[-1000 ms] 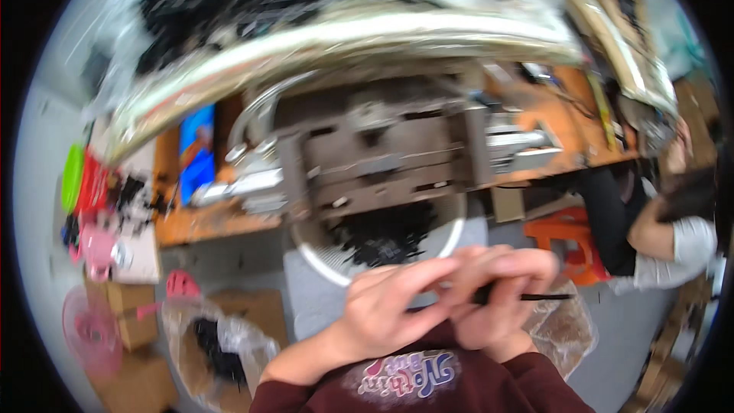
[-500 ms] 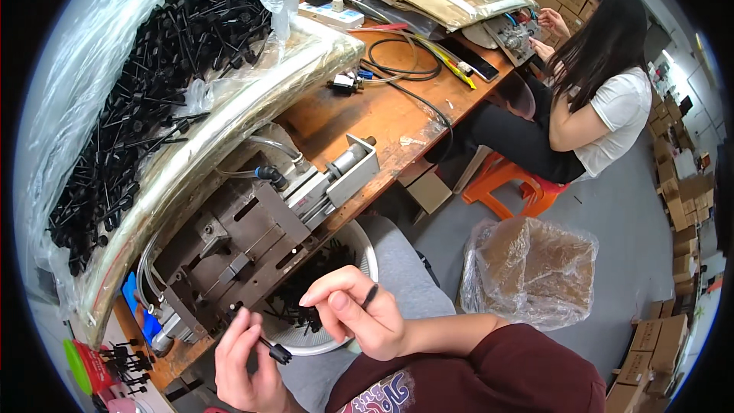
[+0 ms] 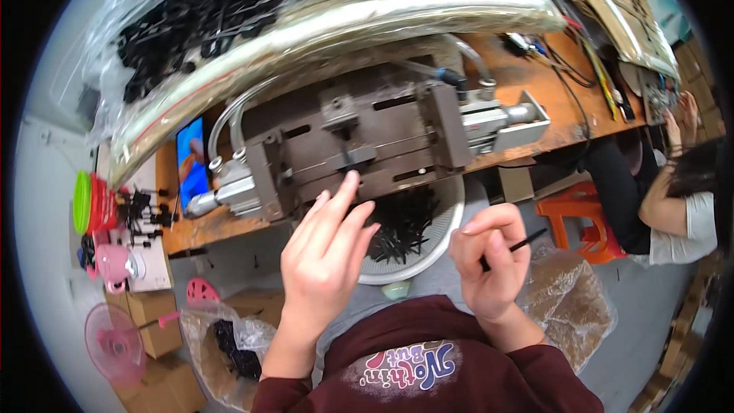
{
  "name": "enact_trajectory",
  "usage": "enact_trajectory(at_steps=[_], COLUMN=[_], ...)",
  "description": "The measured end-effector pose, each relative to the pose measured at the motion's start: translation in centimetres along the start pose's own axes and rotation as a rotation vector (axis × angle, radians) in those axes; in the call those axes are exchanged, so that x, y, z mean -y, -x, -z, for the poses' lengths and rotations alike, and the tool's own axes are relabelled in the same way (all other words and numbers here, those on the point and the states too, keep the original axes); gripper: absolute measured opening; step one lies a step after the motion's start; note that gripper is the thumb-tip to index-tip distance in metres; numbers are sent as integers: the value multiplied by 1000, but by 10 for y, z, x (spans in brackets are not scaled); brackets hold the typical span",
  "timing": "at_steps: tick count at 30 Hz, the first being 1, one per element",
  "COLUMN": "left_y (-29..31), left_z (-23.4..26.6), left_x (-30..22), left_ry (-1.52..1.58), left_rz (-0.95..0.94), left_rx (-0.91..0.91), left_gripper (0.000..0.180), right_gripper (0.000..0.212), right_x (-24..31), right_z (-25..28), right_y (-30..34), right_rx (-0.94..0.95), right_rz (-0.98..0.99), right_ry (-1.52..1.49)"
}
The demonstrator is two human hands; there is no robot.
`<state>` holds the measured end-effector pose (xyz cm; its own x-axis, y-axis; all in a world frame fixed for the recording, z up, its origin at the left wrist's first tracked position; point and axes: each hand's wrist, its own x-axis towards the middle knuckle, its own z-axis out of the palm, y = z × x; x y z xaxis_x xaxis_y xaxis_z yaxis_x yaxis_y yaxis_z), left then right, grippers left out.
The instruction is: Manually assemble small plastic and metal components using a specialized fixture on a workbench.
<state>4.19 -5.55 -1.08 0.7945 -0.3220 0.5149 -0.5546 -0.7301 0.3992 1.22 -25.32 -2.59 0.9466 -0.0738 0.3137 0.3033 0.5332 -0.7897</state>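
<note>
My left hand (image 3: 325, 260) reaches over the front edge of a dark metal clamping fixture (image 3: 397, 126), its fingers stretched out and apart. Just past the index fingertip, a small black part (image 3: 348, 154) lies across the metal block at the middle of the fixture; whether the finger touches it I cannot tell. To the right, in front of my body, my right hand (image 3: 493, 260) is closed around a thin black rod (image 3: 529, 239), which sticks out past the fingers. Below the fixture stands a white basket (image 3: 457, 218) with many black rod-like parts (image 3: 405, 226).
Pneumatic cylinders flank the fixture, the left one (image 3: 233, 190) beside a lit phone (image 3: 191, 164). A plastic-lined tray (image 3: 329, 38) heaped with black parts spans the back. At right, a co-worker (image 3: 680, 214) sits on an orange stool (image 3: 573, 218). A pink fan (image 3: 115, 344) stands lower left.
The view has swung left, bringing the fixture to the middle. My left hand, which held a black part with a notched end, is now stretched out at the fixture. My right hand keeps its rod.
</note>
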Motion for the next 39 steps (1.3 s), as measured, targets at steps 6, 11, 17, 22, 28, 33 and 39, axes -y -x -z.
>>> enact_trajectory(at_steps=[6,11,17,22,28,33,39], left_y=[-9,-15,-15,-14,-10,-9,2], left_z=[-4,-1,-2,4,20,12,16], left_x=[-1,5,4,5,-23,-47,-42], left_ry=[-106,-89,-76,-89,368,367,353], left_rz=[2,12,59,26,-103,-216,-36], left_rx=[19,3,5,65,62,48,-79], left_gripper=[26,26,26,27,38,34,41], right_gripper=[42,49,49,57,31,24,30], right_x=[1,3,0,0,8,9,73], right_z=[-1,-3,-10,-1,-6,-10,77], right_y=[0,-4,-3,-3,-1,-12,-66], right_rx=[29,39,8,76,-56,135,-371], right_rz=[-53,-115,-131,-47,-358,-440,275], right_ry=[14,-59,68,472,311,168,900])
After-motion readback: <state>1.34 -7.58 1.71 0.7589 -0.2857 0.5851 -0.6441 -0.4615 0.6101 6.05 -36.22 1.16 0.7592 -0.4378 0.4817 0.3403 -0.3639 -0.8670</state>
